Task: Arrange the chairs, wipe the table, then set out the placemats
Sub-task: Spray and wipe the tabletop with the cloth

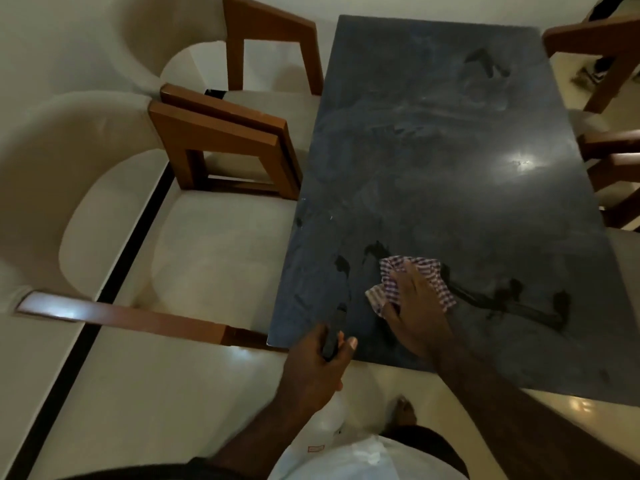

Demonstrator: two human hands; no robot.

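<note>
- Head view: dark table (pixel 450 161) streaked with wet smears, a light glare near its right side.
- Right hand (pixel 414 306) pressed flat, fingers spread, on a checked cloth (pixel 433 275) near the table's near left corner.
- Left hand (pixel 317 365) curled around a dark spray-bottle head (pixel 331 344) at the table's near edge; white bottle body below.
- Two cream chairs (pixel 214 251) with wooden arms drawn up along the left side; more chair arms (pixel 609 157) at right.
- No placemats in view.
</note>
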